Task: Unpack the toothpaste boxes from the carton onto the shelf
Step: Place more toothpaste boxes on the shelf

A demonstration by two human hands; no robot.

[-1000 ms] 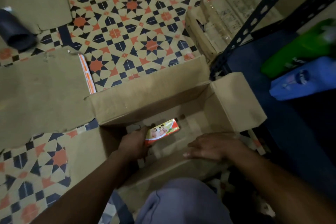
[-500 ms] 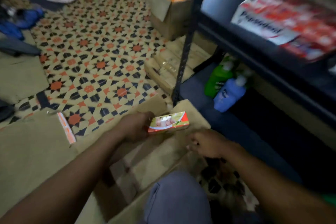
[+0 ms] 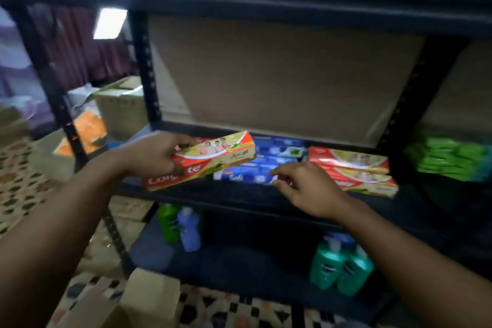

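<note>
The scene is dim. A white panel (image 3: pixel 109 23) at upper left blows out, the one bright source in view. The shelf (image 3: pixel 266 197) and its lower tiers sink into shadow. Motion blur softens everything, worst toward the edges, where the wide lens bends the posts (image 3: pixel 145 66). Sheen glints on the red boxes (image 3: pixel 348 162).

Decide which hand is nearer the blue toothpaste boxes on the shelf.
Right. The right hand sits at the front edge of the blue boxes; the left hand grips a Colgate box farther left.
</note>
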